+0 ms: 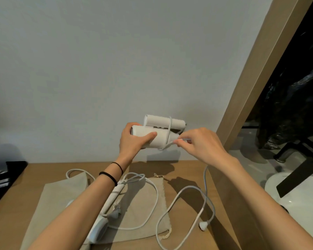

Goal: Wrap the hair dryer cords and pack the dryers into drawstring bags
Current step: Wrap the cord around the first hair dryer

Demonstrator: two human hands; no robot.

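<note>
Wall (79, 69): pale, plain, fills the upper view. Desk (13, 204): wood, butts against the wall; its near edge is cut off by the frame.

Beige cloth bag (61, 199): flat on the desk. More beige cloth lies to its right; I cannot tell whether that is a second bag.

Second dryer (98, 230): white, lying on the cloth, long axis running from near-left to far-right. My left forearm crosses over it and hides its middle. Its own cord loops loosely over the cloth.

Held dryer (157, 143): white, raised above the far edge of the desk, in front of the wall. Barrel long axis horizontal, left to right, one end pointing left into my palm. Handle folded parallel to the barrel, on the far upper side.

Cord (170, 127): one turn passes round barrel and handle together. The rest drops behind my right forearm, hidden there, then lies in loose curves on the desk.

Left grip (132, 143): curled round the barrel's left end, thumb on the near face, wrist bent upward. Right grip (201, 143): thumb and forefinger pinching the cord just right of the barrel, other fingers tucked.

Plug (203, 226): on the desk, near the right edge.
</note>
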